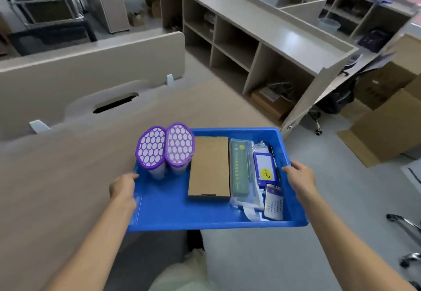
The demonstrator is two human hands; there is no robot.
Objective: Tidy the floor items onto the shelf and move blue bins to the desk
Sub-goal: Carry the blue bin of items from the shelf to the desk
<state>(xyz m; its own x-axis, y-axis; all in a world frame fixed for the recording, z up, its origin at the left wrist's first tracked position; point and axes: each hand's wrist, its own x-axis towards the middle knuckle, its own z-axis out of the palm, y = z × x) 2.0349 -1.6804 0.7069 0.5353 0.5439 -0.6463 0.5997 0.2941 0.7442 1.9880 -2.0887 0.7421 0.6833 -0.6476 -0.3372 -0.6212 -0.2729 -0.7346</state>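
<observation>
I carry a blue bin (173, 215) in front of me, partly over the corner of the wooden desk (68, 176). My left hand (124, 190) grips the bin's left rim and my right hand (299, 177) grips its right rim. Inside stand two containers with purple perforated lids (165, 147), beside a flat brown cardboard box (209, 167). To the right of that box lie a green packaged item (239, 167), a blue badge holder with a yellow sticker (265, 170) and a card (273, 203). The shelf unit (239, 46) stands ahead, to the right of the desk.
A beige partition (91, 67) borders the desk's far side. Cardboard boxes (387, 117) sit on the grey floor at right, near a black chair base (316, 117). Another chair's chrome legs (407, 224) show at the right edge. A box (271, 103) fills the lowest shelf compartment.
</observation>
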